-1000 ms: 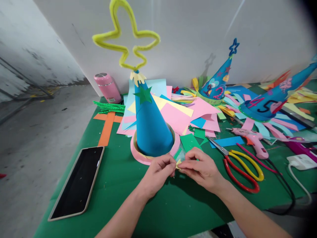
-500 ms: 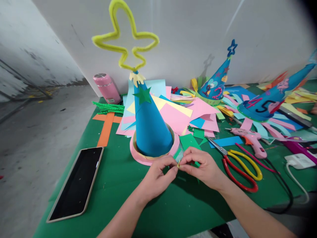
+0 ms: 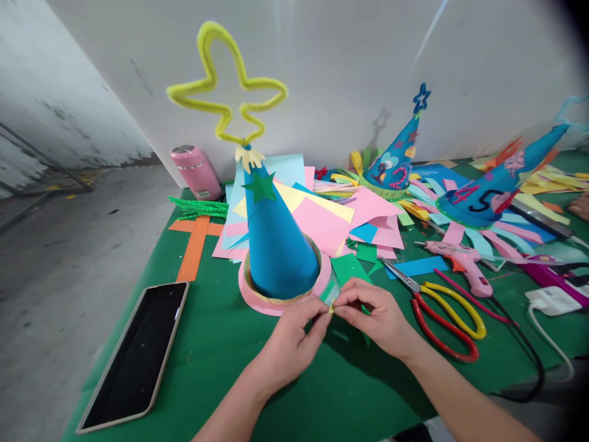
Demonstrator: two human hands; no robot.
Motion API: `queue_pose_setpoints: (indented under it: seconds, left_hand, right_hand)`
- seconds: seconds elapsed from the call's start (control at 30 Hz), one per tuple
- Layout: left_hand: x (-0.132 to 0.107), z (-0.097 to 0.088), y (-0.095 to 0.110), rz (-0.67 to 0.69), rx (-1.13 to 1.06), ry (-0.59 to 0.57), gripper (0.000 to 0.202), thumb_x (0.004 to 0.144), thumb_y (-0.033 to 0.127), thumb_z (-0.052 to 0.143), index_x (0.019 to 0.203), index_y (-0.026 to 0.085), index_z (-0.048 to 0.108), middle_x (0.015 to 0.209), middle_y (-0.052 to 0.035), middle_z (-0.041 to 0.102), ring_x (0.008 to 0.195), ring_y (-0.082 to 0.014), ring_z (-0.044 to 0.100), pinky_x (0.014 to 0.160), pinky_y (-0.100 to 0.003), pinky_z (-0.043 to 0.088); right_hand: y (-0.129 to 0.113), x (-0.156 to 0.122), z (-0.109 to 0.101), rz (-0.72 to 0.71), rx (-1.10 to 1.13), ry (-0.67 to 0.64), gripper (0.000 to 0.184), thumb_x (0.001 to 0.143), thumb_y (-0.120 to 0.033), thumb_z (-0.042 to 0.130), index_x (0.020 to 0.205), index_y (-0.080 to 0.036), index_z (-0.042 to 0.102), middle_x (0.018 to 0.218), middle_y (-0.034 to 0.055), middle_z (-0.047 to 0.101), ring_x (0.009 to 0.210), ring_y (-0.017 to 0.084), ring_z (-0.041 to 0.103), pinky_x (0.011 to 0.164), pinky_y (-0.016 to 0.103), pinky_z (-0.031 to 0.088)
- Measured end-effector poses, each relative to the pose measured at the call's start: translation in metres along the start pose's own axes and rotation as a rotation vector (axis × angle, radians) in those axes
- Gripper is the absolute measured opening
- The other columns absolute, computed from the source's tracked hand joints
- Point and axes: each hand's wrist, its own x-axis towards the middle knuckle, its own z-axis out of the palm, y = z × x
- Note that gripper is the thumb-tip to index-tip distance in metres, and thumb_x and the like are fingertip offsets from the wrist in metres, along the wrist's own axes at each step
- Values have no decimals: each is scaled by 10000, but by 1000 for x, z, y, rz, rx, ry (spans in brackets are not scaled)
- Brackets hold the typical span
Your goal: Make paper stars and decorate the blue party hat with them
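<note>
My left hand (image 3: 299, 334) and my right hand (image 3: 370, 313) meet fingertip to fingertip, pinching a tiny yellow piece (image 3: 332, 309) between them, perhaps paper. Fingers cover most of it. Just behind and to the left stands a blue paper cone hat (image 3: 283, 252) with a pink ring brim (image 3: 253, 302), a green star (image 3: 263, 186) and a yellow pipe-cleaner star (image 3: 211, 101) on top. Close behind the hands lie green paper scraps (image 3: 350, 269). Scissors (image 3: 427, 301) with one red and one yellow handle rest to the right of my right hand.
A phone (image 3: 133, 356) lies at left. Behind it are orange strips (image 3: 192, 248), green pipe cleaners (image 3: 197, 209) and a pink flask (image 3: 197, 173). Paper sheets (image 3: 322, 221) cover the back. At right are two decorated hats (image 3: 391, 162), a glue gun (image 3: 464, 261) and another person's hand (image 3: 580, 207).
The whole view has shifted slightly, so things sit a little lower and further left. Both hands keep their pinch on the yellow piece, with only small finger movement.
</note>
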Motion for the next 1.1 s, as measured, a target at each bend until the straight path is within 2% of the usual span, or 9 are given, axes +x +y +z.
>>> queue_pose_setpoints:
  seconds: [0.1, 0.17, 0.23, 0.33, 0.5, 0.63, 0.83, 0.97, 1.1]
  left_hand:
    - [1, 0, 0, -8, -15, 2, 178, 851, 181, 405, 719, 148, 521, 678, -11, 491, 660, -131, 434, 615, -245, 348]
    - [1, -1, 0, -27, -44, 1, 178, 848, 181, 408, 714, 149, 521, 676, -8, 487, 659, -130, 428, 615, -244, 346]
    - [2, -1, 0, -63, -92, -3, 181, 840, 186, 416, 688, 153, 509, 654, 4, 462, 641, -124, 412, 599, -239, 338]
    - [2, 0, 0, -143, -196, 1, 201, 825, 193, 427, 630, 162, 470, 609, 25, 411, 598, -114, 385, 555, -231, 320]
    - [2, 4, -5, -260, -377, 19, 212, 808, 217, 449, 605, 162, 467, 572, 35, 408, 556, -102, 376, 518, -226, 294]
    - [3, 5, -9, -312, -475, 38, 221, 814, 308, 475, 650, 160, 487, 543, 44, 411, 527, -93, 356, 493, -221, 264]
    - [2, 5, -10, -323, -531, 54, 230, 812, 333, 486, 664, 159, 500, 513, 47, 409, 503, -91, 345, 484, -224, 251]
    - [2, 5, -9, -317, -467, 41, 255, 806, 360, 488, 657, 153, 505, 518, 46, 402, 501, -91, 338, 472, -224, 242]
    - [3, 6, -8, -255, -339, 92, 271, 804, 338, 489, 607, 152, 488, 528, 51, 374, 507, -91, 325, 474, -223, 247]
  right_hand:
    - [2, 0, 4, 97, 81, 25, 108, 752, -247, 617, 835, -183, 593, 704, -10, 518, 626, 108, 482, 554, 213, 392]
    - [2, 0, 5, 144, 107, -2, 132, 762, -265, 602, 855, -173, 585, 709, -7, 513, 631, 110, 479, 551, 213, 390]
    - [2, 0, 6, 150, 99, -38, 118, 777, -274, 577, 782, -157, 585, 688, -8, 503, 605, 103, 457, 531, 211, 371]
    - [2, 1, 8, 169, 106, -54, 195, 791, -287, 551, 657, -147, 542, 605, -27, 469, 538, 85, 397, 486, 205, 324]
    - [1, 3, 12, 201, 98, -31, 228, 791, -295, 546, 620, -148, 514, 549, -42, 450, 495, 74, 347, 445, 201, 277]
    - [2, 4, 15, 183, 104, -11, 221, 794, -282, 544, 621, -145, 528, 548, -43, 437, 507, 76, 359, 460, 200, 286]
    - [8, 3, 14, 261, 271, -16, 317, 871, -352, 396, 684, -150, 553, 597, -18, 480, 536, 87, 406, 483, 207, 315]
    - [6, 1, 14, 198, 181, -46, 225, 824, -320, 492, 681, -153, 540, 606, -18, 471, 559, 98, 414, 502, 213, 331]
    - [3, -1, 19, 84, -7, 43, 182, 810, -260, 510, 653, -168, 518, 604, -17, 464, 545, 103, 410, 498, 223, 334]
